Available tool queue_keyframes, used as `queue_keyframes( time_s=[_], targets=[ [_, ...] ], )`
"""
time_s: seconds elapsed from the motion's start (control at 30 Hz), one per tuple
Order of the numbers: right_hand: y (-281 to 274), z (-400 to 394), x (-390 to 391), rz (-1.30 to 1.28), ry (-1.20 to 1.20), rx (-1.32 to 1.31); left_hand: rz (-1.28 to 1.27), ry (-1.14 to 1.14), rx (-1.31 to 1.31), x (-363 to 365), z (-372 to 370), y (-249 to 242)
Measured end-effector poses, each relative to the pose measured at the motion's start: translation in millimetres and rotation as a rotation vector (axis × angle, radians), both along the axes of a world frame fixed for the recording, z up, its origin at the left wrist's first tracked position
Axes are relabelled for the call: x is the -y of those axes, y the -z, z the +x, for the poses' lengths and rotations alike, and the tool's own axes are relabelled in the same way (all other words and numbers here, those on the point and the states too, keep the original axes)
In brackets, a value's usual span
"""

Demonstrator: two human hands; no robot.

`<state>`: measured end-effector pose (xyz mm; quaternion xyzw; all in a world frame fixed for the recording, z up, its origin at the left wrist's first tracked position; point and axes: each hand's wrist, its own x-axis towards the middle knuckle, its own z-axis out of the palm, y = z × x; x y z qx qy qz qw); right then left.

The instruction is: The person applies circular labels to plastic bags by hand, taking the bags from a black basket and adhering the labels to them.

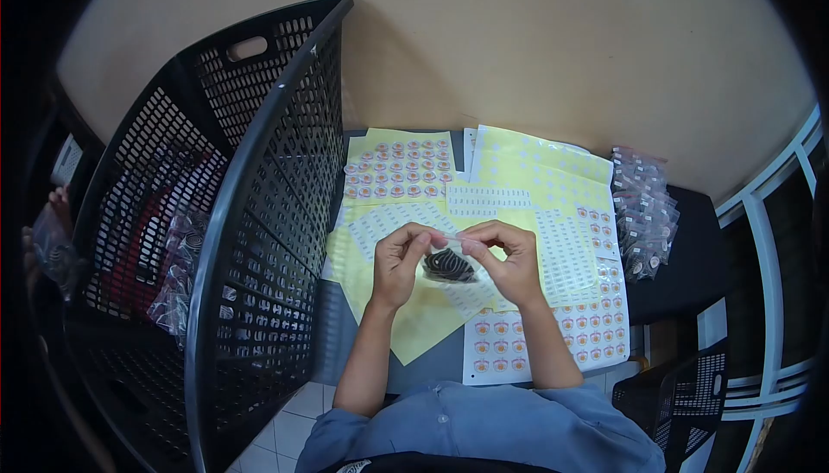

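A small clear plastic bag [450, 266] with dark, ring-like coils inside hangs between my hands, over the sticker sheets. My left hand [399, 267] pinches one end of its top edge between thumb and fingers. The other end of that edge is gripped by my right hand [511, 263] in the same way. Beneath lie yellow backing paper [413, 335] and white sheets of small printed labels [561, 253]. A sheet of round orange-and-pink stickers [399, 169] lies behind my left hand, and another sticker sheet [544, 348] lies below my right hand.
A tall black plastic basket [268, 188] on the left holds filled clear bags [179, 279]. On the right, a pile of labelled bags [641, 214] rests on a dark surface. At the far left, another person's hand [59, 203] holds a filled bag [57, 253]. A wall stands behind.
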<state>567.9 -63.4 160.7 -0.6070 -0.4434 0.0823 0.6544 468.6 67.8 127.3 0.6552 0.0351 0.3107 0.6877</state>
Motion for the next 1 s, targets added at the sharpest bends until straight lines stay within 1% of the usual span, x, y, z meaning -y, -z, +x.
queue_keyframes(
  time_s=[0.03,0.07,0.13,0.17,0.23,0.3,0.37,0.4,0.43,0.5,0.53,0.57,0.63,0.67,0.7,0.73,0.77,0.8,0.87,0.93,1.0],
  targets=[
    [-1,3,-2,0.001,-0.003,0.0,0.03,0.024,-0.02,-3,0,2],
    [-2,7,-4,-0.044,-0.021,-0.123,0.033,0.021,-0.019,-5,2,6],
    [-2,18,-13,-0.086,-0.08,-0.33,-0.251,0.05,0.035,-6,6,12],
    [-3,23,-19,-0.09,-0.083,-0.329,-0.254,0.046,0.037,-6,7,14],
    [-5,26,-37,-0.136,-0.078,-0.395,-0.436,0.021,0.067,-7,9,13],
    [4,27,-55,-0.157,-0.103,-0.366,-0.452,0.023,0.094,-11,12,27],
    [4,34,-72,-0.318,-0.251,-0.321,-0.22,-0.23,-0.051,-22,15,50],
    [0,38,-79,-0.393,-0.322,-0.326,-0.34,-0.247,-0.027,-27,14,53],
    [4,47,-89,-0.391,-0.327,-0.325,-0.337,-0.252,-0.025,-30,12,52],
    [20,68,-113,-0.424,-0.455,-0.424,-0.408,-0.378,-0.038,-37,8,48],
    [19,75,-123,-0.44,-0.36,-0.369,-0.603,-0.376,-0.029,-43,9,51],
    [23,84,-136,-0.441,-0.366,-0.369,-0.603,-0.382,-0.028,-48,6,54],
    [42,101,-164,-0.395,-0.111,0.147,-1.144,0.06,0.198,-57,-3,51],
    [51,108,-176,-0.396,-0.118,0.148,-1.3,0.16,0.291,-65,-3,63],
    [55,111,-186,-0.428,-0.03,0.357,-1.298,0.155,0.295,-68,-1,69],
    [58,115,-195,-0.454,0.062,0.566,-1.378,0.251,0.393,-71,0,74],
    [62,117,-202,-0.448,0.058,0.569,-1.453,0.351,0.491,-75,1,79],
    [63,118,-208,-0.482,0.033,0.57,-1.479,0.378,0.496,-77,1,80],
    [65,121,-217,-0.512,0.007,0.572,-1.481,0.401,0.518,-78,1,84],
    [66,126,-224,-0.545,-0.028,0.713,-1.482,0.421,0.537,-78,1,83],
    [69,130,-230,-0.566,-0.067,0.693,-1.508,0.427,0.542,-78,2,84]
  ],
)
